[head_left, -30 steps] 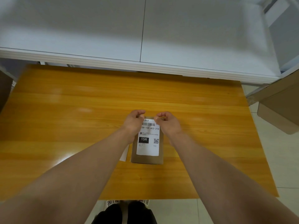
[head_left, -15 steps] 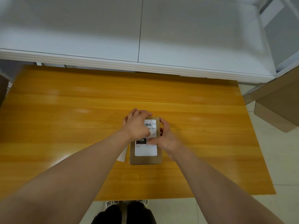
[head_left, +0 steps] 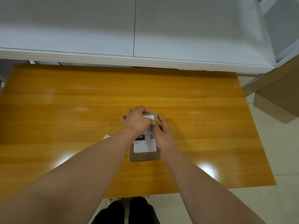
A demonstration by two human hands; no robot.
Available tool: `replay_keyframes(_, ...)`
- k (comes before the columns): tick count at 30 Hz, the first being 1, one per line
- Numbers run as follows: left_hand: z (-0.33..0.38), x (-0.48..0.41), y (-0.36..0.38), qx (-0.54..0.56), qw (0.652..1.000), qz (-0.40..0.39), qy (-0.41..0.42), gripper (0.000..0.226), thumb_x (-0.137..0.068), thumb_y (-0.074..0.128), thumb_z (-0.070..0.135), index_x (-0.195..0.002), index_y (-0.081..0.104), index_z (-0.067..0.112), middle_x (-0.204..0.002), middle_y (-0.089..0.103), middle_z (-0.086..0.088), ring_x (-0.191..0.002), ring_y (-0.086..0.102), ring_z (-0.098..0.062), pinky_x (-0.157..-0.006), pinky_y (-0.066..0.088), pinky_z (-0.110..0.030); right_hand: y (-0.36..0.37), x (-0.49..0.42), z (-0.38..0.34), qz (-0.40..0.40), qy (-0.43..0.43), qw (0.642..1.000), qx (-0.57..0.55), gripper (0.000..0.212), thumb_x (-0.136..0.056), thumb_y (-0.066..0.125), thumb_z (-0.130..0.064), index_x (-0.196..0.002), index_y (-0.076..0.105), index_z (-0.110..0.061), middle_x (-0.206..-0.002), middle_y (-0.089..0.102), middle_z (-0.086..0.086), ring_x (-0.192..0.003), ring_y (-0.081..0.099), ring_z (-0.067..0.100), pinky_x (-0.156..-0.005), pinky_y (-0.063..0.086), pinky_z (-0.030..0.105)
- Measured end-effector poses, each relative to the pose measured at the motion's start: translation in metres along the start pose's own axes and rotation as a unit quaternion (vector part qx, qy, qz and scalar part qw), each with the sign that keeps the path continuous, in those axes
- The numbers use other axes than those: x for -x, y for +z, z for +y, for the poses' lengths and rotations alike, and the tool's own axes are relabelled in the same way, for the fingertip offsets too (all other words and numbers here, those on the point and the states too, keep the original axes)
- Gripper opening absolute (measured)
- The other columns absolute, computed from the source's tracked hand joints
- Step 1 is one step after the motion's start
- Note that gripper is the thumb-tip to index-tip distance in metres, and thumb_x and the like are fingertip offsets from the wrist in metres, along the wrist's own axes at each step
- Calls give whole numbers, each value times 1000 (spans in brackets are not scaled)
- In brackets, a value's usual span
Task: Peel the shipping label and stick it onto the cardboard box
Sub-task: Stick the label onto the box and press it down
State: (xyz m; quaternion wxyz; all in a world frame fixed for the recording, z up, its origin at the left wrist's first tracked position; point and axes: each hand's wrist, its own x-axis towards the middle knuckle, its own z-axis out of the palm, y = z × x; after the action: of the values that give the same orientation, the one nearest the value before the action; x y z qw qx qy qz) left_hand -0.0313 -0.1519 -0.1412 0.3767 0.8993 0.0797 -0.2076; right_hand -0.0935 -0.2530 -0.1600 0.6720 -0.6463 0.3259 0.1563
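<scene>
Now both hands (head_left: 137, 121) flat on label (head_left: 145, 146), box (head_left: 145, 156) beneath.

The table (head_left: 178, 97) is showing a glossy orange-yellow wood grain with pale streaks of glare, and the cardboard box (head_left: 145, 156) on it is looking plain dull brown. The shipping label (head_left: 145, 147) is showing white with a black block of white lettering and a small black QR square.

- Left hand (head_left: 137, 120): palm down, fingers curled, forearm reaching in from lower left.
- Right hand (head_left: 162, 133): beside it, fingertips apparently touching the left's, forearm from lower right.
</scene>
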Motion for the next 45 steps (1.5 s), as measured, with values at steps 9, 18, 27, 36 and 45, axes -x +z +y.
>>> replay_keyframes(9,5,-4,8,1,999,37,-38,24,-78,69,37,-102,64,36,-108,62,16,-123,40,-15,-91,27,-41,4,0,1,11,-11,997,74,42,-95,44,-52,-136,37,-60,-131,63,-5,-106,66,13,-91,57,43)
replay_keyframes(18,2,-12,-15,209,947,112,-217,27,-71,76,40,-85,56,28,-91,72,-2,-94,69,-30,-86,56,-50,-15,-8,-31,-32,-56,959,277,64,-90,59,-51,-147,34,-39,-143,53,-2,-129,51,19,-107,42,41)
replay_keyframes(27,-17,-9,-35,7,994,-104,26,92,-65,76,11,-137,38,53,-147,33,0,-133,39,-31,-101,47,-53,-13,4,-32,-39,-80,902,422,67,-82,67,-42,-143,40,-42,-138,55,-7,-141,26,21,-114,17,45)
replay_keyframes(36,-16,-5,-28,-26,991,-125,27,59,-60,76,15,-102,54,51,-122,33,11,-125,41,-22,-108,39,-47,-5,0,-30,-24,-48,954,293,54,-67,69,-45,-120,61,-47,-103,73,-15,-99,68,17,-95,51,48)
replay_keyframes(45,-3,2,-20,-20,999,-28,-10,29,-66,73,24,-85,64,45,-123,47,14,-124,43,-13,-101,22,-38,-3,0,-35,8,-38,985,166,29,-93,59,-18,-117,73,-27,-77,67,-19,-69,63,8,-67,52,28)
